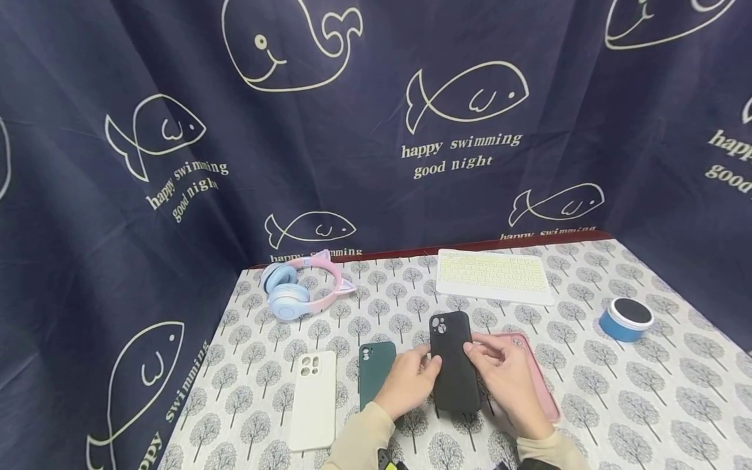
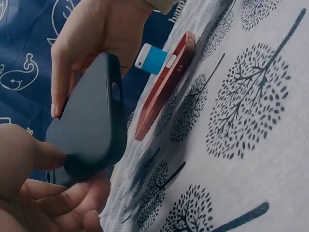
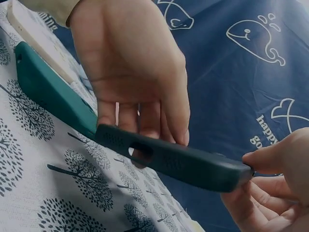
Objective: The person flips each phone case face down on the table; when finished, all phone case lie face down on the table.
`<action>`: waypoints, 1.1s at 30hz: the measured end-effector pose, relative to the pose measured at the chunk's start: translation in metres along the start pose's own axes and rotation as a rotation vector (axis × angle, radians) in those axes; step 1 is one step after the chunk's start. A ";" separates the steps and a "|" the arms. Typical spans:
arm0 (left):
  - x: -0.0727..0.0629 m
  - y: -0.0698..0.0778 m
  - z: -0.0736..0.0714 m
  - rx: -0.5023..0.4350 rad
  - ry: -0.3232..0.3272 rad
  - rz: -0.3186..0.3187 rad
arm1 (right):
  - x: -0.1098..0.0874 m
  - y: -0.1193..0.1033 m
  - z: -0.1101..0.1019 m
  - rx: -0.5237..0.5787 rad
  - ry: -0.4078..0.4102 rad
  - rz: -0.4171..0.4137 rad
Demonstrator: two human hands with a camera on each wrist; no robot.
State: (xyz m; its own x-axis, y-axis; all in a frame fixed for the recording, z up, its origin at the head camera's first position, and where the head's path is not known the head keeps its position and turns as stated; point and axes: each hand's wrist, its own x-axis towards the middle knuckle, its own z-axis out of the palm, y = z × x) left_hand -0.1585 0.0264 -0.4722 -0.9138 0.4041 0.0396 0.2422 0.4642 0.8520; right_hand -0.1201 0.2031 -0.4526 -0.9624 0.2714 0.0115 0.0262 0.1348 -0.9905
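Observation:
A black phone case (image 1: 455,365) with a camera cutout at its upper left is held up between both hands, back face toward me. My left hand (image 1: 409,380) pinches its left edge, thumb on the back and fingers behind. On the opposite edge, my right hand (image 1: 510,378) grips it the same way. In the right wrist view the case's bottom edge (image 3: 169,162) shows an oval port hole, and the case is raised above the cloth. A green phone case (image 1: 376,365) lies partly behind my left hand; a pink phone case (image 1: 537,372) lies partly under my right.
A cream phone case (image 1: 313,401) lies left of the green one. Cat-ear headphones (image 1: 305,287) sit at the back left, a white keyboard (image 1: 493,277) at the back. A blue and white round device (image 1: 626,320) stands on the right of the tree-patterned tablecloth (image 1: 640,405).

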 end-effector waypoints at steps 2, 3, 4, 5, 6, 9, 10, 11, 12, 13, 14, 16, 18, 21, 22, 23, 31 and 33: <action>0.001 0.000 -0.001 -0.021 0.026 -0.001 | 0.001 0.001 0.000 -0.002 -0.002 -0.006; 0.001 0.001 -0.001 -0.022 0.034 -0.006 | 0.001 0.001 -0.001 -0.006 -0.005 -0.006; 0.001 0.001 -0.002 -0.021 0.042 -0.015 | 0.001 0.002 -0.001 -0.007 -0.009 -0.002; 0.001 0.002 -0.003 -0.016 0.047 -0.024 | 0.002 0.002 -0.001 -0.016 -0.012 0.001; 0.000 0.002 -0.004 -0.009 0.051 -0.035 | 0.002 0.003 -0.001 -0.028 -0.017 0.010; -0.002 0.004 -0.006 0.016 0.068 -0.060 | 0.003 0.007 -0.001 -0.066 -0.031 0.036; -0.003 0.004 -0.006 0.028 0.074 -0.065 | 0.004 0.009 0.000 -0.088 -0.033 0.035; -0.003 0.005 -0.007 0.044 0.077 -0.067 | 0.004 0.010 0.001 -0.108 -0.034 0.035; -0.004 0.006 -0.007 0.060 0.082 -0.068 | 0.005 0.012 0.002 -0.128 -0.037 0.033; -0.005 0.007 -0.008 0.084 0.083 -0.073 | 0.005 0.013 0.003 -0.160 -0.037 0.024; -0.005 0.007 -0.008 0.112 0.086 -0.076 | 0.005 0.015 0.005 -0.183 -0.039 0.016; -0.007 0.007 -0.007 0.162 0.087 -0.081 | 0.004 0.018 0.008 -0.259 -0.038 -0.009; -0.008 0.008 -0.006 0.203 0.090 -0.092 | 0.004 0.020 0.010 -0.342 -0.035 -0.038; -0.009 0.007 -0.002 0.270 0.102 -0.091 | 0.005 0.022 0.012 -0.456 -0.025 -0.087; -0.009 0.006 0.000 0.289 0.109 -0.081 | 0.005 0.022 0.012 -0.485 -0.022 -0.102; -0.009 0.006 0.001 0.311 0.111 -0.074 | 0.004 0.022 0.012 -0.511 -0.018 -0.113; -0.008 0.000 0.011 0.439 0.144 -0.013 | 0.004 0.026 0.013 -0.676 -0.031 -0.207; -0.008 -0.001 0.012 0.465 0.151 -0.004 | 0.004 0.029 0.014 -0.689 -0.024 -0.227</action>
State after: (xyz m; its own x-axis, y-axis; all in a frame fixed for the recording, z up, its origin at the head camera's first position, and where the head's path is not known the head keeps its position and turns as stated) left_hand -0.1479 0.0319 -0.4796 -0.9439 0.2984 0.1413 0.3267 0.7825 0.5301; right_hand -0.1272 0.1946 -0.4827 -0.9698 0.1452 0.1958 -0.0184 0.7574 -0.6527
